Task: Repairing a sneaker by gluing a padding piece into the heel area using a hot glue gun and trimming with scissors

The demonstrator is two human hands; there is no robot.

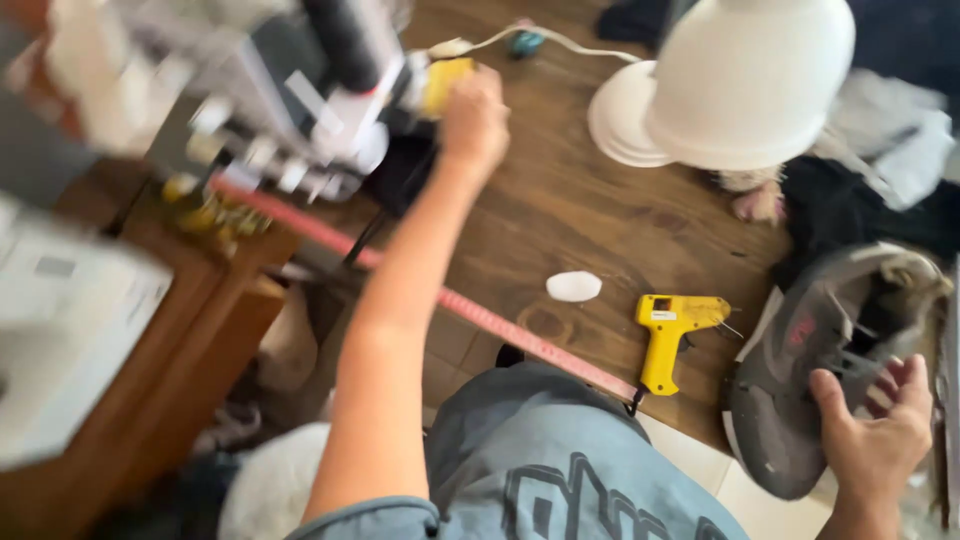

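Brown wood forms the worktop (590,215), and a white lamp (745,80) stands at its 1 o'clock side. At 11 o'clock the left hand (474,120) is stretched far out and closed around a small yellow object (445,82) beside a blurred grey machine (300,90); what the object is, I cannot tell. At 4 o'clock the right hand (880,425) holds a grey shoe (815,365), with the fingers curled inside its opening and the thumb on its outside. Between the two hands a yellow glue gun (668,335) lies on the wood, near a small white oval piece (574,286). A pink measuring tape (450,300) runs diagonally along the worktop's near edge.
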